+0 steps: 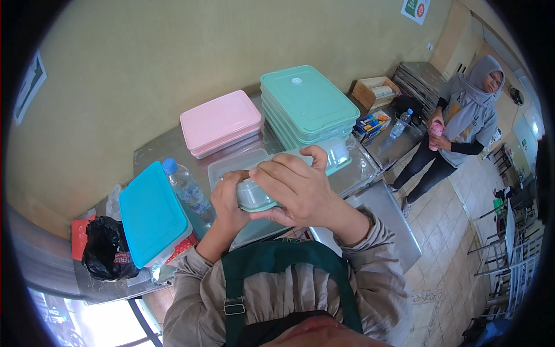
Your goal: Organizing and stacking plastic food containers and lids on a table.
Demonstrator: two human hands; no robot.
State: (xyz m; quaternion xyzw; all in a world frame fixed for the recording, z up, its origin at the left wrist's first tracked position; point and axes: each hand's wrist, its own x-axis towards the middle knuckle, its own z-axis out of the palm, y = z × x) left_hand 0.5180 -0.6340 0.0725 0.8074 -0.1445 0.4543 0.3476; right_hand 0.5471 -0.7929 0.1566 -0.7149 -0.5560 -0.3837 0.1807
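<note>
Both of my hands are closed around a small clear plastic container (251, 195) with a pale green rim or lid along its lower edge. My left hand (227, 199) grips its left side. My right hand (292, 186) lies across its top and right side, hiding much of it, with the thumb underneath. Behind my hands, an open clear rectangular tub (222, 166) stands on the metal table (151, 151). Just right of my right hand is another clear container (337, 151) with a green edge, partly covered by the hand.
Green-lidded boxes (309, 98) are stacked at the back, beside pink-lidded boxes (222, 118). Leftward are a water bottle (188, 188), a blue-lidded box (151, 214) and a black plastic bag (107, 246). A wooden box (370, 97) sits farther right, near a standing person (471, 113) holding something pink.
</note>
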